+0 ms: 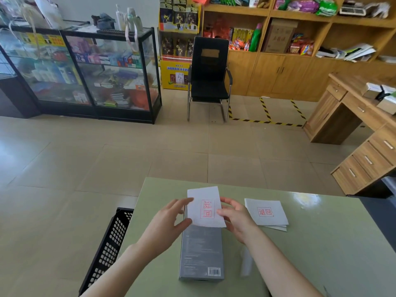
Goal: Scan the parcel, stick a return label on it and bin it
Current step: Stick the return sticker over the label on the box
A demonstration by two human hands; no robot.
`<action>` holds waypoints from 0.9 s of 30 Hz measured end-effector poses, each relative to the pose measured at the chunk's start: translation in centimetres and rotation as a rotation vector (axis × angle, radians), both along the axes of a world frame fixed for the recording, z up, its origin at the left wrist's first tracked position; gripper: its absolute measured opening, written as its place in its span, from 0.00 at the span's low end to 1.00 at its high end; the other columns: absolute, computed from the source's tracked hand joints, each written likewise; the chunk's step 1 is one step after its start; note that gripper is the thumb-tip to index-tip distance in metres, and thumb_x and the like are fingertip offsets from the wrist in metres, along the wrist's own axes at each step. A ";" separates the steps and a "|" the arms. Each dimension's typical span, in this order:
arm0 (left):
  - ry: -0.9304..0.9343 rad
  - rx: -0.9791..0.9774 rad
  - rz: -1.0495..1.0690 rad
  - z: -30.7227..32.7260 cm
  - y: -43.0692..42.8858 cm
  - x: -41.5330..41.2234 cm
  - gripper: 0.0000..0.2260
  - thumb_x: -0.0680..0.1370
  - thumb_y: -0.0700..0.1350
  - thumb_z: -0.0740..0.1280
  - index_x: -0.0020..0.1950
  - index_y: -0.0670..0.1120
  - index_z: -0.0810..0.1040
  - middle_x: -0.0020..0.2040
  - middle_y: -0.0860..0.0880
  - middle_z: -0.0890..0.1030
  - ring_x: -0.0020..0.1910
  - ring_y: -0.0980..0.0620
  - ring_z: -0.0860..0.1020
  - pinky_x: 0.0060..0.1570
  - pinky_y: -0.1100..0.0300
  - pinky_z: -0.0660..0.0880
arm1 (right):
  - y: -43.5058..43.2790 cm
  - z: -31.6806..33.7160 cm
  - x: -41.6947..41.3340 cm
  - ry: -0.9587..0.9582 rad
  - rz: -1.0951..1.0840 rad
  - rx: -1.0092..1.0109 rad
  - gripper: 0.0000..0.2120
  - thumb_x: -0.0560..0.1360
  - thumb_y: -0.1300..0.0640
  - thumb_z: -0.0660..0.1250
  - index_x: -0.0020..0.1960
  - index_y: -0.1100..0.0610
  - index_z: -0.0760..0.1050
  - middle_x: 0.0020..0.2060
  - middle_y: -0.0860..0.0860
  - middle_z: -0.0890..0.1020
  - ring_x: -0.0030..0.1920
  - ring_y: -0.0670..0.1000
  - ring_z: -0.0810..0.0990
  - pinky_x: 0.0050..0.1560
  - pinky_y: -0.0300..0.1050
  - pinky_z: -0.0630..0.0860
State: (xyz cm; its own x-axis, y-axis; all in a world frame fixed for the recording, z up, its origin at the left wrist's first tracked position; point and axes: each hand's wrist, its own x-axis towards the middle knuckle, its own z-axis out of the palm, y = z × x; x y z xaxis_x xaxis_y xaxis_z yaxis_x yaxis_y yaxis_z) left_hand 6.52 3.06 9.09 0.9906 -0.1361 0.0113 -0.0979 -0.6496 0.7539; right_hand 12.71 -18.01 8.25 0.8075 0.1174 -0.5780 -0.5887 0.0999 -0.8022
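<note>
A long grey parcel box lies on the green table, with a barcode at its near right corner. I hold a white return label with red stamped characters above the box's far end. My left hand pinches the label's left edge between thumb and fingers. My right hand grips its right edge. A small stack of the same labels lies to the right on the table.
A black perforated plastic bin stands on the floor by the table's left edge. A pale blurred object lies right of the box. Farther off are a black chair, glass display cases, wooden shelves and a wooden desk.
</note>
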 end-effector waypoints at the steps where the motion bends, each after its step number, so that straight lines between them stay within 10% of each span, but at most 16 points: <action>1: 0.047 -0.094 0.102 -0.5 0.0 0.2 0.20 0.77 0.47 0.67 0.67 0.59 0.69 0.61 0.59 0.74 0.56 0.60 0.75 0.52 0.62 0.74 | -0.1 -0.3 -0.1 -0.005 -0.017 0.004 0.19 0.73 0.73 0.63 0.60 0.58 0.73 0.46 0.53 0.85 0.39 0.51 0.84 0.36 0.44 0.79; 9: 0.384 -0.520 0.351 -3.5 -1.5 1.2 0.17 0.72 0.35 0.69 0.53 0.55 0.75 0.55 0.51 0.79 0.45 0.51 0.83 0.41 0.56 0.82 | -0.5 -2.9 -1.6 -0.043 -0.024 -0.012 0.17 0.73 0.71 0.65 0.56 0.54 0.75 0.46 0.52 0.86 0.45 0.53 0.85 0.35 0.45 0.79; 27: 0.232 -0.139 0.325 -7.7 -3.5 1.1 0.19 0.70 0.31 0.68 0.58 0.48 0.79 0.51 0.53 0.80 0.45 0.60 0.78 0.42 0.74 0.70 | 0.1 -7.3 -2.8 -0.367 0.204 -0.624 0.26 0.69 0.69 0.69 0.61 0.47 0.73 0.39 0.46 0.79 0.38 0.44 0.79 0.39 0.36 0.77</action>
